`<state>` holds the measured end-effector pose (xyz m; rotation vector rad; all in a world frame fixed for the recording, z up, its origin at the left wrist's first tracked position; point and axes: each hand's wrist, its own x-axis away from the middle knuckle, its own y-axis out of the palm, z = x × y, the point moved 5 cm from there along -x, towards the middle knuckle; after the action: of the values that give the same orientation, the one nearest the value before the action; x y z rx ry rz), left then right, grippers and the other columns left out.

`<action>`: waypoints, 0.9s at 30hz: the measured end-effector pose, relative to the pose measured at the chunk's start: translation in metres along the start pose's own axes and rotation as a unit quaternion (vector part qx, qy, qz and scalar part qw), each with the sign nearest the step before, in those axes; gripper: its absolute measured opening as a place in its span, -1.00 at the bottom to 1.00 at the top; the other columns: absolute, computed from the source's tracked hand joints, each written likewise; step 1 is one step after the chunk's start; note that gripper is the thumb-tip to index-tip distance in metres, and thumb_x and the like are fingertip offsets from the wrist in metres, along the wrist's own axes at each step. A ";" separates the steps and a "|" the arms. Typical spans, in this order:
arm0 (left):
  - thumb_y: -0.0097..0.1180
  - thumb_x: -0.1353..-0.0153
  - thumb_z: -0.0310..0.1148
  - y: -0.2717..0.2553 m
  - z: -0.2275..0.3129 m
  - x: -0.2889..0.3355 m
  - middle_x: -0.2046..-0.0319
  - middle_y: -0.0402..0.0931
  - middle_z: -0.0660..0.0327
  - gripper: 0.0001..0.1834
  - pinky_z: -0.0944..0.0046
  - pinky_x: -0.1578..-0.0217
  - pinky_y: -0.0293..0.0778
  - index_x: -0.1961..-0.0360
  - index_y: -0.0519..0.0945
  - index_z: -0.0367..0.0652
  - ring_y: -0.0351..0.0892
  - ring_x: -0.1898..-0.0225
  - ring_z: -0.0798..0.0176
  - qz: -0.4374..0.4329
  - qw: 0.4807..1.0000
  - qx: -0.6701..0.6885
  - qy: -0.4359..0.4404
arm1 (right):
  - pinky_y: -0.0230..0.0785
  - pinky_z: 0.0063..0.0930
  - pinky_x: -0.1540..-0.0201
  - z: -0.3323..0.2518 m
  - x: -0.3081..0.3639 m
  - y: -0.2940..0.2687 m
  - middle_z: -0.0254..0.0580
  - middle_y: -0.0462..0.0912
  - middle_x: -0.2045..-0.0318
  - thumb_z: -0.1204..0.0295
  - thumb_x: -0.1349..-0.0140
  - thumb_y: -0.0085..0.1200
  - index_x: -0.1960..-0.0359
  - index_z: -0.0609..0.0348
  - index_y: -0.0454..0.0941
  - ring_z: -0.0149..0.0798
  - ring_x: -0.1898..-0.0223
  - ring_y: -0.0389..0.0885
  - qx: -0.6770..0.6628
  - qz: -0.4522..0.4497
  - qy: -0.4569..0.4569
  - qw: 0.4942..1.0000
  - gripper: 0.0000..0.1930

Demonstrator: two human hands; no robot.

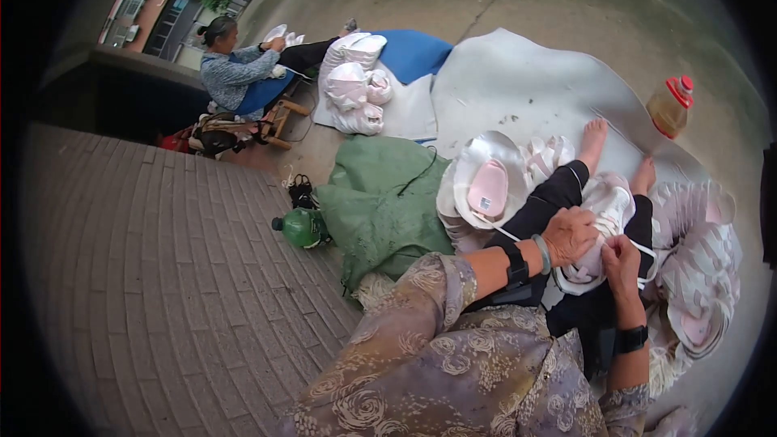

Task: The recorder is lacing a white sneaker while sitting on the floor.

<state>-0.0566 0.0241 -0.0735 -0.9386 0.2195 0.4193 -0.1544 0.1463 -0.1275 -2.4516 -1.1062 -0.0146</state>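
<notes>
Between my legs lies a white and pale pink shoe upper [609, 198], its eyelets facing up. My left hand [569, 235] rests on its left side with curled fingers at the lace area. Close to its right edge, my right hand [622, 265] pinches a white shoelace [643, 252], whose loose end trails over my right leg. What the left fingertips hold is too small to make out. Left of my legs sits a stack of shoe uppers [477, 174], the top one showing a pink insole. More nested uppers [696, 251] are heaped on my right.
A green sack [380, 202] lies on the left beside a green bottle [301, 228] and a tiled wall [162, 259]. A red-capped jug [670, 109] stands beyond the grey mat [518, 73]. Farther off, another seated person [243, 73] handles white pieces near a pile of uppers [354, 85].
</notes>
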 end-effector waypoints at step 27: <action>-0.13 0.05 -0.43 0.005 -0.015 0.016 0.05 0.20 -0.13 -0.74 0.00 -0.06 0.09 0.32 0.36 -0.38 0.17 -0.06 -0.15 0.094 0.994 0.002 -0.050 | 0.20 -0.38 0.47 -0.044 0.004 -0.029 -0.18 0.44 0.55 0.57 0.10 -0.05 0.38 0.26 0.41 -0.20 0.52 0.43 0.277 -0.071 -0.160 0.945 -0.82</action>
<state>-0.0444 0.0188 -0.0917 -0.8928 0.2187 0.6385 -0.1653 0.1484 -0.0757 -1.9029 -1.2156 0.5902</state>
